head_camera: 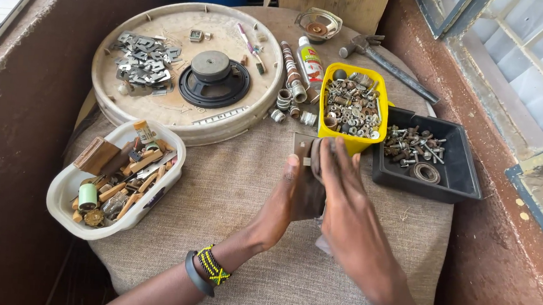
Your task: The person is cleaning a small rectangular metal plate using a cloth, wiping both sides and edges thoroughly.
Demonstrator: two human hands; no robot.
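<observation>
My left hand (284, 201) and my right hand (349, 212) meet over the middle of a cloth-covered table (231, 188). Between them they hold a small flat brownish-grey piece (304, 146), square at the top, together with a dark rag-like thing (312, 190) pressed between the palms. The left thumb lies on the piece's front face. The right hand's fingers are stretched out flat against its other side. Most of the held thing is hidden by the hands. A black and a yellow-striped band sit on my left wrist (206, 270).
A yellow tub (325, 132) of nuts and washers stands just beyond the hands, a black tray (457, 178) of bolts to its right. A round beige tray (159, 116) holds a black speaker part (214, 78) and metal plates. A white tub (65, 189) of small parts is at left. A hammer (380, 61) lies behind.
</observation>
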